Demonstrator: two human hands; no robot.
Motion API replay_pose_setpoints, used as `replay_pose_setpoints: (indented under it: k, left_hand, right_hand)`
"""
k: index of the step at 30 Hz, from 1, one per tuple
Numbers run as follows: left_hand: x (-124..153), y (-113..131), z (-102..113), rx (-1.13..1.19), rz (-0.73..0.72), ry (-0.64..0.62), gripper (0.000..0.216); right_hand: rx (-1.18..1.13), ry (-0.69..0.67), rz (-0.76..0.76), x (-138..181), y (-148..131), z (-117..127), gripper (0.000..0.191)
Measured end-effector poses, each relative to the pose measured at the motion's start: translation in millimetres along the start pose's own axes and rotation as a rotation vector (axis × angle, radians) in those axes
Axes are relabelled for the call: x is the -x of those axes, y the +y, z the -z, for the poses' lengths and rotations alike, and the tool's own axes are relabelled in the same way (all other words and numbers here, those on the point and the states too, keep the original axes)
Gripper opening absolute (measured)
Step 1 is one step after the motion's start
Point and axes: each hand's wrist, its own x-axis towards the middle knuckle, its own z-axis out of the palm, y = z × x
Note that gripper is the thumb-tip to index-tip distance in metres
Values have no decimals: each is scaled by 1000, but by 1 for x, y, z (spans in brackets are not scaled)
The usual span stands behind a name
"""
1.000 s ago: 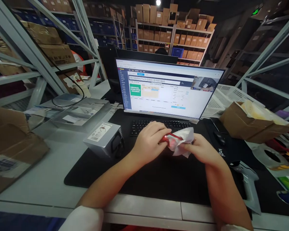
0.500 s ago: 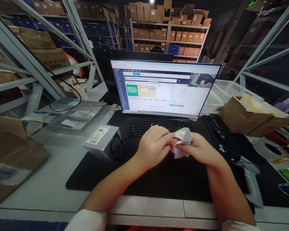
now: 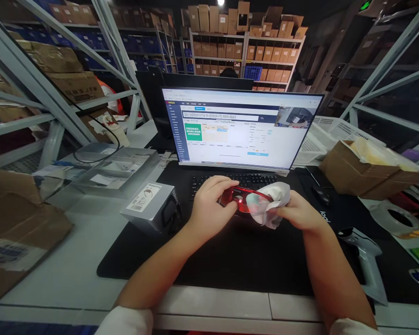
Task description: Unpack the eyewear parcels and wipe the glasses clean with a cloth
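Note:
My left hand (image 3: 211, 202) pinches one end of a pair of red-tinted glasses (image 3: 245, 201) between thumb and fingers, above the keyboard's front edge. Wrapped over the other end is a crumpled white tissue (image 3: 276, 195). My right hand (image 3: 298, 210) is closed on this tissue, and the part of the glasses underneath is hidden. To the left, a grey box (image 3: 152, 204) with a white label stands on the black desk mat (image 3: 202, 265).
Behind my hands are a keyboard (image 3: 254, 178) and a lit monitor (image 3: 230, 135). At right lie a mouse (image 3: 320, 195), a barcode scanner (image 3: 365, 260), a tape roll (image 3: 391, 218) and a cardboard box (image 3: 356, 167). A grey tray (image 3: 117, 172) and an open carton (image 3: 17, 232) occupy the left.
My hands have moved apart, and more of the red glasses shows between them. The tissue has shifted right with my right hand.

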Motion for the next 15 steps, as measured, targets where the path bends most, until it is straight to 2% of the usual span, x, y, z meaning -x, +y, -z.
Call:
replay_pose_setpoints:
  k: [7, 12, 15]
  left_hand:
    - [-2, -5, 0, -31, 35, 11, 43]
    - [-8, -14, 12, -149, 72, 55, 37]
    - [-10, -28, 19, -252, 145, 93, 34]
  right_hand:
    - [15, 116, -3, -3, 8, 4, 47]
    - [-41, 425, 82, -16, 19, 8, 53]
    - [149, 565, 71, -24, 19, 18, 45]
